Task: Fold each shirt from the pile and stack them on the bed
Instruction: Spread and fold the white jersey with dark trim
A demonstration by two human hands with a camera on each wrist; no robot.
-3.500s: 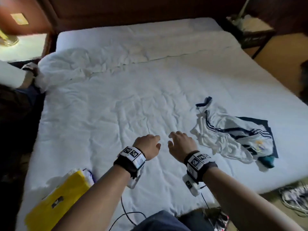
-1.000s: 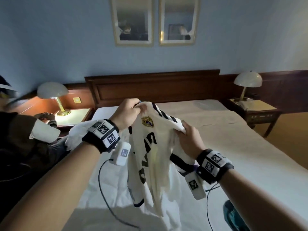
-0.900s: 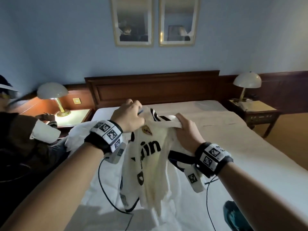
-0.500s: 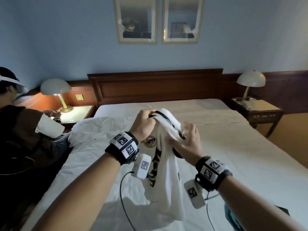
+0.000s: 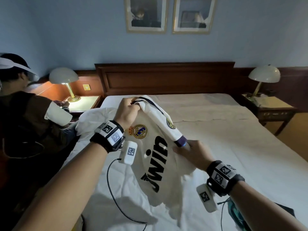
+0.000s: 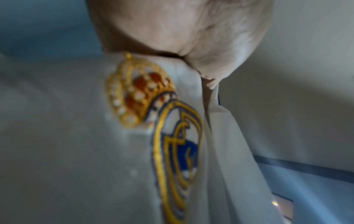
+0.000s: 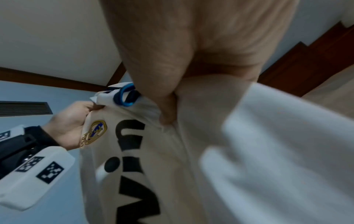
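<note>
Shirt (image 5: 155,157) in white is held up in the air over the near half of the bed (image 5: 233,147), its front with the black lettering turned toward the person. The left hand (image 5: 126,112) has its fingers curled round the collar and shoulder at the top. The right hand (image 5: 195,154) pinches the fabric lower and to the right, just beside the dark cuff of a sleeve (image 5: 166,124) that lies diagonally across the chest.

Judging from this, the main risk is that the sleeve stays draped over the front when the shirt is laid down, so any fold would trap it crooked. The grips are also uneven, one high and one low, so the body hangs skewed. Its lower hem bunches and sags toward the sheet, and it could land wrinkled unless spread out first. The cloth looks thin and slippery, and a light pinch might let it slide free.

It has a round gold and blue crest (image 5: 139,131) near the left wrist, dark piping at the collar, and a second badge on the sleeve. A teal garment (image 5: 236,215) shows at the near right edge.
</note>
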